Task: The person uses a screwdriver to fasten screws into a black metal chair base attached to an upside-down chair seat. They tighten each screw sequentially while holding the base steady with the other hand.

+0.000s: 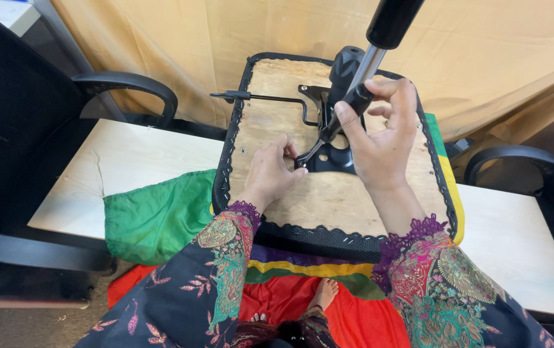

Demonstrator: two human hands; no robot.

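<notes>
An upturned chair seat [277, 103] with a bare plywood underside and black stapled fabric edge lies on a low table. A black metal mechanism plate [330, 154] is mounted at its middle, with a gas-lift column [380, 38] standing up from it and a thin black lever rod [270, 98] reaching left. My right hand [383, 138] grips the black handle of a screwdriver [345, 111], its shaft slanting down to the plate's near-left corner. My left hand [272, 173] rests on the wood with its fingertips pinched at that same corner, beside the screwdriver tip.
A green, yellow and red cloth [154, 216] lies under the seat on the pale wooden table [128, 161]. Black office chairs with curved armrests stand at left [125, 82] and right [515, 154]. A tan curtain [212, 38] hangs behind. My bare foot [323, 291] shows below.
</notes>
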